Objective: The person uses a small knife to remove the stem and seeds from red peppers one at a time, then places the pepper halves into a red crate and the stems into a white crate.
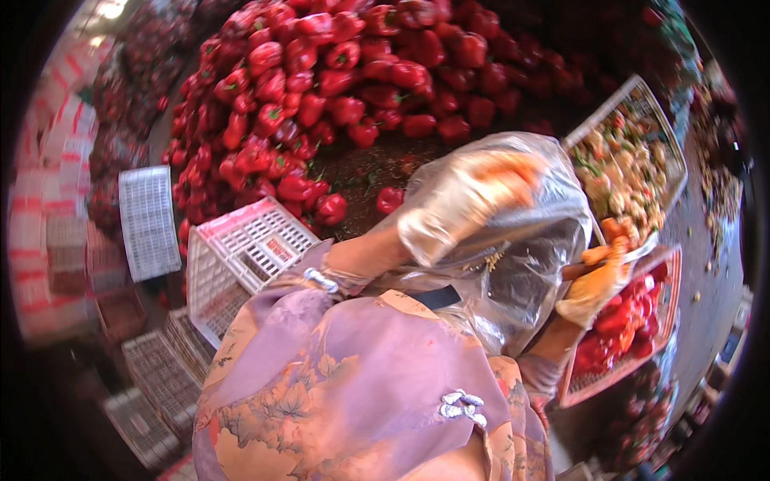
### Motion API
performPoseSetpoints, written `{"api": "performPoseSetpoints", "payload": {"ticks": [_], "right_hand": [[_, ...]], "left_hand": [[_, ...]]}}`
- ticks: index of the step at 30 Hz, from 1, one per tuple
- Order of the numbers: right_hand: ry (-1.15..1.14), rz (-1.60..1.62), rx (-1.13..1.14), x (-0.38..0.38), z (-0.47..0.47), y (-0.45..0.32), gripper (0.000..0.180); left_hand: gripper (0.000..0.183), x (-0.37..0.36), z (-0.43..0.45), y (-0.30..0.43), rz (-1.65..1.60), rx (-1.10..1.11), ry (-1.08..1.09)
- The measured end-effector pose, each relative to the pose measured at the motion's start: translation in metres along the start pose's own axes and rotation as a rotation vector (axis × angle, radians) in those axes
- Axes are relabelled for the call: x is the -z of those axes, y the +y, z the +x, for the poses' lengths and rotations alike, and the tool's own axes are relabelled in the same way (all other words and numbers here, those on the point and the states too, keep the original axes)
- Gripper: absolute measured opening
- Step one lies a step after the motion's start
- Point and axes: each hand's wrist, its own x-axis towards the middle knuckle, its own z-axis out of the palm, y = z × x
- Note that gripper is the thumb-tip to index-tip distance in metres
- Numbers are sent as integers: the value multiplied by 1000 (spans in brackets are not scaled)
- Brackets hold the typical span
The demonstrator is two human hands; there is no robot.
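Note:
My left hand (487, 192), in a whitish glove with orange fingers, is blurred above the clear plastic sheet (523, 240) over my lap; whether it holds anything cannot be told. At the right, my right hand (601, 276), in an orange-stained glove, is closed around a brown handle-like piece (576, 270), whose far end I cannot make out. This hand is beside the near end of a crate (677, 150) full of pale pepper cores with green stems. Below it, a pink crate (671, 306) holds glossy red pepper pieces (625, 318).
A large heap of red bell peppers (337, 78) spreads ahead. A white-and-pink plastic crate (240, 240) is tilted at my left, near an upright white crate (150, 222). More crates (159, 373) are stacked at the lower left. Filled net sacks (129, 90) stand behind.

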Motion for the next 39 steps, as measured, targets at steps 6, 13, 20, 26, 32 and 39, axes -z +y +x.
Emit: {"api": "performPoseSetpoints", "payload": {"ticks": [6, 13, 20, 26, 32, 39], "right_hand": [[-331, -284, -148, -34, -73, 29, 30], [-395, -325, -268, -27, -70, 46, 31], [-394, -399, -289, -21, -87, 29, 42], [-529, -405, -455, -65, -100, -3, 36], [-840, -298, -549, -135, -101, -12, 22], [-846, -378, -423, -147, -88, -18, 19]], "left_hand": [[36, 291, -96, -91, 201, -184, 1345], [110, 389, -128, -98, 280, 299, 2146], [71, 423, -128, -106, -45, 332, 1835], [71, 333, -91, -92, -310, -129, 892], [68, 168, -24, -19, -449, -259, 330], [78, 79, 2, -7, -179, -181, 272]]}}
